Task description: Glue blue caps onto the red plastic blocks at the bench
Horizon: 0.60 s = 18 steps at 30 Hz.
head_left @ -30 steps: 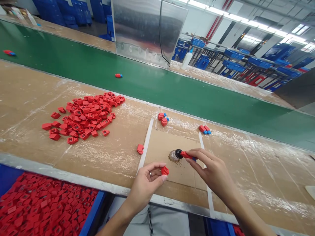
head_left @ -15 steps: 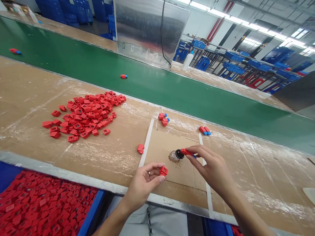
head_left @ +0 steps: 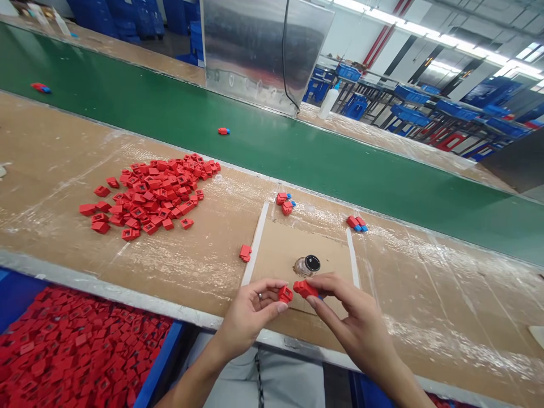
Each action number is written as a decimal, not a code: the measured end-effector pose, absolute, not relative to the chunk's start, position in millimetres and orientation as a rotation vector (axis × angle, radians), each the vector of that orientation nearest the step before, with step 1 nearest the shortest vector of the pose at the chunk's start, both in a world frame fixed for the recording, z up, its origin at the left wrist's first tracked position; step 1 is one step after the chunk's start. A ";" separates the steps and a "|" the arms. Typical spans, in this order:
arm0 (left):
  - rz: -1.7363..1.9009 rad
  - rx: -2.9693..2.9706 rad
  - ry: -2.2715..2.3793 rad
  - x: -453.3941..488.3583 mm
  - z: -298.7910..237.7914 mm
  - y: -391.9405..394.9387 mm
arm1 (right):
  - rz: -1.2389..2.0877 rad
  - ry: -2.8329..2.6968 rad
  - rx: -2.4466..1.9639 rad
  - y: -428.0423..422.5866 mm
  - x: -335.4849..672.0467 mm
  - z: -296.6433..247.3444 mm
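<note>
Between thumb and fingers, my left hand (head_left: 249,314) grips a hollow red plastic block (head_left: 285,293) with its opening showing. My right hand (head_left: 352,317) pinches a red plastic piece (head_left: 305,288) with a bit of blue at its rear, close to the left block but apart from it. Just beyond my hands, a small glass jar (head_left: 301,266) with a black top (head_left: 313,263) stands on a cardboard sheet (head_left: 276,243). One loose red block (head_left: 245,253) lies by the white tape left of the sheet.
A heap of red blocks (head_left: 157,192) covers the table at left. Red-and-blue pieces (head_left: 288,207) and another pair (head_left: 357,223) lie along the green conveyor belt (head_left: 170,107). A blue crate (head_left: 159,362) full of red blocks stands at lower left. A metal panel (head_left: 263,54) rises behind the belt.
My right hand has drawn the red-and-blue piece back from the jar's black top towards the block in my left hand. Pieces on the belt have shifted slightly right in view.
</note>
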<state>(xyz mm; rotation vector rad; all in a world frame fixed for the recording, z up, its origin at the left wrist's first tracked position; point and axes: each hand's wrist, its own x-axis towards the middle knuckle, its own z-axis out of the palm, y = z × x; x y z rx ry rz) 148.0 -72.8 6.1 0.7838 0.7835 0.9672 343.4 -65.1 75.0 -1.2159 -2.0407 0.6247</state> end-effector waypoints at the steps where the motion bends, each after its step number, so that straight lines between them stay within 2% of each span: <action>1: 0.967 0.791 0.786 148.1 6.5 -72.7 | 0.637 -2.039 -1.216 -65.7 342.5 72.8; 18: 0.926 0.860 0.791 149.2 3.6 -73.5 | 0.777 -2.055 -1.201 -73.9 340.6 50.8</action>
